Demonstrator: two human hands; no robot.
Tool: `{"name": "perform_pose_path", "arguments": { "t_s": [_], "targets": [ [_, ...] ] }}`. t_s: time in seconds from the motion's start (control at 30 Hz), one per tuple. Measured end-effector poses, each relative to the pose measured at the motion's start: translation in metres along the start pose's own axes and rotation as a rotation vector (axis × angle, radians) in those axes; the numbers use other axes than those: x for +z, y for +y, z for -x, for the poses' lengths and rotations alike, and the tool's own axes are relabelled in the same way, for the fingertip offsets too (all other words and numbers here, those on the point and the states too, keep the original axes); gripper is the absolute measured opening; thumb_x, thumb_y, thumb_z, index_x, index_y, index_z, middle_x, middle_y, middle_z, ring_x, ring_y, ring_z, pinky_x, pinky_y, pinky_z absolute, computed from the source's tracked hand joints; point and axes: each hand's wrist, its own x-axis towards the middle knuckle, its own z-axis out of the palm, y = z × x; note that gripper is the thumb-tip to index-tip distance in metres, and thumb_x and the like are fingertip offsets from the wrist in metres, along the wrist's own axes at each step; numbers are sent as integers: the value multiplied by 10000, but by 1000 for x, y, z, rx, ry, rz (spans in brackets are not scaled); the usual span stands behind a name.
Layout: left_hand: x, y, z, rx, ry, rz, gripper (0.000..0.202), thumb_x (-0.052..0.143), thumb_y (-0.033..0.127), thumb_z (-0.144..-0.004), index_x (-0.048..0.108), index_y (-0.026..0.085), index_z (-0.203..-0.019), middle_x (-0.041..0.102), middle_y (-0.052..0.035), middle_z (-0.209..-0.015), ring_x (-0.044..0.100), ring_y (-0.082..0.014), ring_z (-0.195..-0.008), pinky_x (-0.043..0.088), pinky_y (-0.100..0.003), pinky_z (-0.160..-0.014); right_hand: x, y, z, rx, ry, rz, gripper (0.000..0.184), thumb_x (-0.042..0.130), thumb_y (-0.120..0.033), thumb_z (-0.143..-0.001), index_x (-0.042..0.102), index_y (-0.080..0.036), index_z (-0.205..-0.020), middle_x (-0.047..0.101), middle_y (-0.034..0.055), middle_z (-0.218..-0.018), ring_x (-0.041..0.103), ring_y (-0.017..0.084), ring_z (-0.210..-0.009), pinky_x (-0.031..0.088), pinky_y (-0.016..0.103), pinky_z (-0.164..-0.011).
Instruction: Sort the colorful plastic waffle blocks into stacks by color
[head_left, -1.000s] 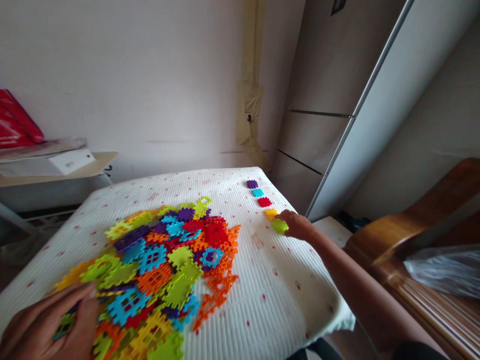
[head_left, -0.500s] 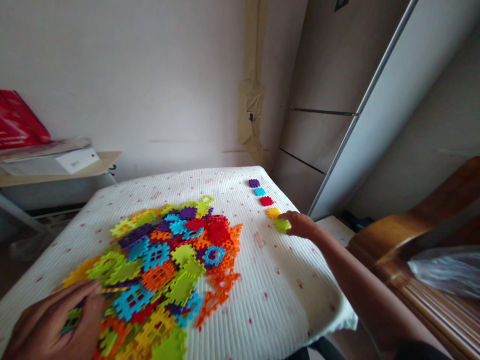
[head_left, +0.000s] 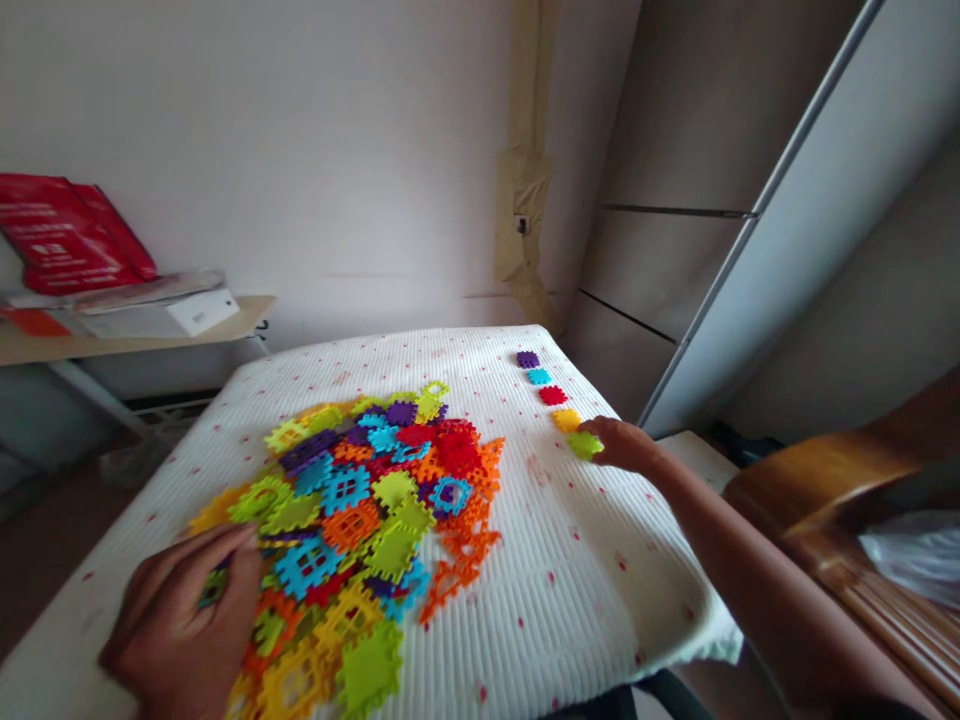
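My right hand [head_left: 619, 443] pinches the right edge of a lime-green toothed plastic tile [head_left: 583, 446] at the near end of a row. Beyond that tile lie a yellow tile [head_left: 566, 420], a red tile [head_left: 553, 395], a light-blue tile [head_left: 538, 376] and a purple tile [head_left: 527, 359]. My left hand [head_left: 191, 610] is curled at the left side of a heap of colourful interlocking tiles [head_left: 394, 550], thumb and fingertips together. Bits of green and blue show through its fingers; whether it grips a tile is hidden.
A white quilted cloth with red specks [head_left: 525, 600] covers the table. At left, a side table [head_left: 255, 315] bears a white box [head_left: 199, 312] and a red bag [head_left: 75, 235]. A tall cabinet [head_left: 675, 150] stands behind on the right, near a wooden chair [head_left: 817, 500].
The view has swung slightly left, so everything sits further right in the picture. My right hand stays at the lime-green tile, and my left hand stays beside the heap.
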Motion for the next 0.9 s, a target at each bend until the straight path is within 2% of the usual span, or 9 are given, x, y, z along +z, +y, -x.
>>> {"name": "perform_pose_path", "arguments": {
  "t_s": [0.1,0.23,0.33,0.4,0.5,0.6,0.77,0.9],
  "targets": [
    [-2,15,-6,123,-8,-135,177,672,102,-680,673,214,-817,689,-15,-794,630,-163,-733,523,-319,-760,10,9,-2,-29,19,-9,532,623,-185,-664,575,-224,-1192,629,81,-1159,612,219,-1006,479,335,-865],
    [-3,18,-6,116,-90,-139,151,617,91,-734,661,176,-850,684,-62,-827,631,-172,-781,516,-333,-787,21,22,-4,-71,56,-56,511,591,-197,-665,582,-233,-1175,657,72,-1107,651,207,-908,520,309,-777],
    [-4,19,-4,102,-119,-135,147,600,97,-750,658,185,-853,681,-55,-825,628,-165,-785,512,-333,-789,17,22,2,-74,91,-22,528,581,-193,-642,585,-228,-1169,661,84,-1098,661,230,-868,535,339,-722],
    [-3,22,-4,86,-134,-129,135,589,112,-762,658,189,-849,679,-52,-823,626,-162,-790,509,-331,-784,8,15,9,-75,158,26,512,568,-197,-646,592,-224,-1157,650,98,-1123,656,254,-885,531,382,-730],
    [0,30,-8,76,-171,-117,120,578,127,-778,658,188,-844,676,-56,-828,618,-163,-796,501,-329,-778,-6,-10,15,-123,248,16,430,528,-239,-709,600,-239,-1132,647,90,-1128,655,245,-875,521,392,-750],
    [7,42,-15,115,-334,-108,147,550,123,-803,658,193,-875,680,-55,-857,596,-168,-816,482,-337,-787,-13,-49,13,-206,229,-43,319,487,-278,-781,621,-244,-1069,670,73,-1068,654,220,-849,510,359,-742],
    [31,60,-26,266,-677,-81,178,526,134,-823,666,220,-891,681,-37,-914,564,-186,-891,444,-350,-801,-3,-123,1,-388,193,-41,207,440,-226,-853,638,-208,-908,680,66,-888,629,189,-770,463,309,-696],
    [48,71,-30,314,-855,-199,185,559,122,-783,666,235,-882,670,-46,-933,554,-227,-918,410,-381,-761,10,-158,-7,-482,289,-10,290,360,-213,-919,595,-172,-754,610,58,-728,556,150,-654,395,269,-618]
  ]
}}
